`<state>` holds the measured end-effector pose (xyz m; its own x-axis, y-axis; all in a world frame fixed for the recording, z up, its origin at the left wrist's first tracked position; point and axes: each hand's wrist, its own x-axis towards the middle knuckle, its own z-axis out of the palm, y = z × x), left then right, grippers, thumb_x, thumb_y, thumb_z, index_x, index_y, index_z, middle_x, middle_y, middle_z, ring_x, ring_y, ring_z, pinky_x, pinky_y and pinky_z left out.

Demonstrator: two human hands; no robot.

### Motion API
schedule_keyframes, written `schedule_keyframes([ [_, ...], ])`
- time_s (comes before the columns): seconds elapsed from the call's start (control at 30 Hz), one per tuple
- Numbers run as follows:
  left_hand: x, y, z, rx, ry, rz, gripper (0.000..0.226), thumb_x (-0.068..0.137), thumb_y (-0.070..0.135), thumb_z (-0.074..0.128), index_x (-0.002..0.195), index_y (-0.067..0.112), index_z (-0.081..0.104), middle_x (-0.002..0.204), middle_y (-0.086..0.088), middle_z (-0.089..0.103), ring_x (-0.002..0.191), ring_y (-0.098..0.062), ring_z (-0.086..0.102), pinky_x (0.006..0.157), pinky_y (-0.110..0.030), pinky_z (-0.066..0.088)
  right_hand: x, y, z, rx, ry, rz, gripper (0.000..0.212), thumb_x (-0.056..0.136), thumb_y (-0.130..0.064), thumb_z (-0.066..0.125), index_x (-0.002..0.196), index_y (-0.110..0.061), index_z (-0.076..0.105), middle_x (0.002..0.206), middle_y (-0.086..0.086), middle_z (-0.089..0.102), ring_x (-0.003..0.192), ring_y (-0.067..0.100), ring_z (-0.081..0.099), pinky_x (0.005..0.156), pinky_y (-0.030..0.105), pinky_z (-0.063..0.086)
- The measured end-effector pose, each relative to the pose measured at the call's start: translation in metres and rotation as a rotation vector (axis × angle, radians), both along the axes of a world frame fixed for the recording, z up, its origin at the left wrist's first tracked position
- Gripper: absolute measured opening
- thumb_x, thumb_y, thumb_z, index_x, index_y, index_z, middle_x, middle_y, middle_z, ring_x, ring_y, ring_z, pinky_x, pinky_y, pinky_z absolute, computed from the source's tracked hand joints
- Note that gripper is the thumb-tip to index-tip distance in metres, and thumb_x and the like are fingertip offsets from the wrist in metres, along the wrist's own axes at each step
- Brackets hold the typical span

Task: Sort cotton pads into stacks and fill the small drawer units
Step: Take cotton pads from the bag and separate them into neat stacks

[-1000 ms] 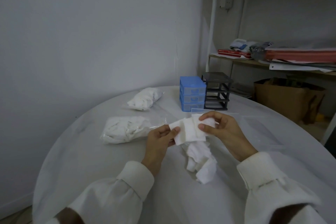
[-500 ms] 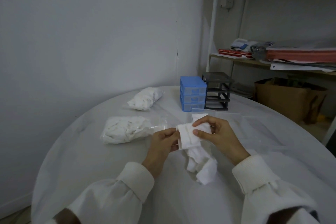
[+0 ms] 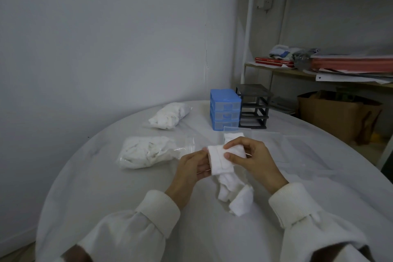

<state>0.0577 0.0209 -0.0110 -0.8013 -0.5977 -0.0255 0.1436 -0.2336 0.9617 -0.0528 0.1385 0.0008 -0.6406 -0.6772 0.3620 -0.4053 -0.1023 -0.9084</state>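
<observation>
Cotton pad stack held between both hands above worktop: left hand grips its left edge, right hand pinches the top.

The pads pinched between both hands looked soft, matt and fibrous, with a stitched ridge. The loose heap just below the grip was the same fluffy cotton. Left of the grip, two bags were thin, glossy, crinkled clear plastic. Beyond it, the blue unit was smooth plastic, the black frame matt plastic. The tablecloth looked smooth and matt. The sleeves were ribbed knit cloth.
</observation>
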Motion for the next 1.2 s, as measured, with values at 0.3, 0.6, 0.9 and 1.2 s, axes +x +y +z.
schedule_keyframes([
  [0.3,0.004,0.003,-0.001,-0.088,0.061,-0.067,0.018,0.090,0.006,0.057,0.104,0.004,0.066,0.084,0.000,0.074,0.078,-0.012,0.071,0.065,-0.019,0.054,-0.001,0.000,-0.001,0.027,0.036,-0.016,0.022,0.078,-0.004,0.072,0.080,-0.025,0.069,0.094,-0.006,0.067,0.093,0.016,0.062,0.073,0.025,0.054],
  [0.6,0.001,-0.001,-0.006,-0.079,0.107,0.031,0.015,0.090,0.005,0.057,0.101,0.003,0.067,0.088,-0.002,0.073,0.079,-0.010,0.069,0.068,-0.019,0.055,-0.008,0.005,0.004,0.039,0.079,-0.187,0.020,0.080,-0.004,0.069,0.075,-0.022,0.064,0.087,-0.005,0.064,0.078,0.010,0.055,0.061,0.010,0.043],
  [0.9,0.003,-0.002,-0.005,-0.061,0.144,0.088,0.007,0.086,0.000,0.061,0.088,0.001,0.067,0.077,-0.001,0.072,0.071,-0.008,0.069,0.064,-0.017,0.054,-0.009,0.004,0.011,-0.133,-0.183,-0.223,0.029,0.083,0.002,0.064,0.096,-0.023,0.057,0.087,0.001,0.057,0.081,0.011,0.057,0.068,0.015,0.048],
  [1.2,0.001,-0.005,-0.007,-0.072,0.158,0.092,0.016,0.085,0.004,0.062,0.097,-0.005,0.068,0.091,-0.012,0.068,0.082,-0.016,0.068,0.069,-0.019,0.054,0.007,0.003,0.014,-0.143,-0.285,-0.011,0.017,0.083,0.004,0.061,0.077,-0.011,0.056,0.075,0.004,0.059,0.073,0.011,0.056,0.069,0.021,0.046],
])
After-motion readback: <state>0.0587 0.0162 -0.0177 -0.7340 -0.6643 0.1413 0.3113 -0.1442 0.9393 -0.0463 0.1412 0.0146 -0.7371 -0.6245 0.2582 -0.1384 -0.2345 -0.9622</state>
